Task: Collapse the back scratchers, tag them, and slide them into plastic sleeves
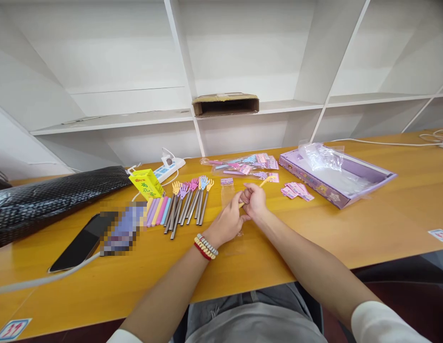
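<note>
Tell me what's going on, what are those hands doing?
The left hand and right hand are gripping a yellow stick together. To the left lie metal rods with little claw ends and colorful tubes. More claws lie farther back, in clear bags. A purple box sits to the right.

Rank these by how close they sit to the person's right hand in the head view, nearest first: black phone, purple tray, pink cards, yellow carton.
1. Pink cards: just right of the right hand.
2. Purple tray: farther right, past the cards.
3. Yellow carton: well to the left.
4. Black phone: farther left still.
</note>
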The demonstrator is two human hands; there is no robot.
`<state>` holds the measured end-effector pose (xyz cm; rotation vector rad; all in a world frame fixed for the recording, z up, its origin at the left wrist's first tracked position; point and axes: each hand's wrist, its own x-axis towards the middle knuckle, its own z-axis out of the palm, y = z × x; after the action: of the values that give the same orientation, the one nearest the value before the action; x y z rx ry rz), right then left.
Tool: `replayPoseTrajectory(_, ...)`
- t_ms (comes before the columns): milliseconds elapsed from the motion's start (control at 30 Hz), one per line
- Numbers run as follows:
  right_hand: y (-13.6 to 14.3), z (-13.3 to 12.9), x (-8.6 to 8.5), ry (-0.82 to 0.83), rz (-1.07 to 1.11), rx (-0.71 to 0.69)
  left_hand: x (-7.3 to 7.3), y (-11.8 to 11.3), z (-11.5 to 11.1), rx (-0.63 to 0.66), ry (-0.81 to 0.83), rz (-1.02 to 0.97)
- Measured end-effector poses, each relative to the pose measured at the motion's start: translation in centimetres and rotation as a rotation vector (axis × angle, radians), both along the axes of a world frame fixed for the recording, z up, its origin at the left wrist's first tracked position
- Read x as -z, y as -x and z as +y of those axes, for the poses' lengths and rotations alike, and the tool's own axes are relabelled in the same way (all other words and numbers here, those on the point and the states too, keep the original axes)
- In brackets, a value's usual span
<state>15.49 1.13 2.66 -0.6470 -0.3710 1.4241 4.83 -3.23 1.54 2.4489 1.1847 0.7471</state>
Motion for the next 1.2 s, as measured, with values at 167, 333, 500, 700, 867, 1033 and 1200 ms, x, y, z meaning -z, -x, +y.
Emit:
replayPoseTrajectory(167, 0.5, -0.5, -0.5, 0.029, -0.017, 0.008, -0.2, 0.1, 0.0, -0.101, -0.018, 0.220)
replayPoseTrajectory(333, 1.0, -1.0, -1.2, -0.053, -0.080, 0.034, -0.2, 0.0, 0.5, -0.201, -0.047, 0.334)
replayPoseTrajectory(500, 1.1, -1.5, -1.4, -0.093, -0.131, 0.007, -0.3, -0.2, 0.1, -0.287, -0.045, 0.357)
replayPoseTrajectory(700, 1.1, -1.8, -1.7, -0.077, -0.128, 0.017, -0.9, -0.6, -0.6, -0.362, 0.032, 0.378)
replayPoseTrajectory(867, 0.8, -1.8, -2.4, -0.067, -0.073, 0.009, -1.2, -1.0, -0.8, -0.384, 0.012, 0.359)
replayPoseTrajectory(1033, 0.3, -1.7, -2.8, -0.052, -0.043, 0.007, -1.7, -1.5, -1.2, -0.420, 0.034, 0.333)
replayPoseTrajectory(1200, -0.1, -1.4, -2.9, -0.050, -0.065, 0.029, -1.7, -1.6, -1.3, -0.405, 0.032, 0.274)
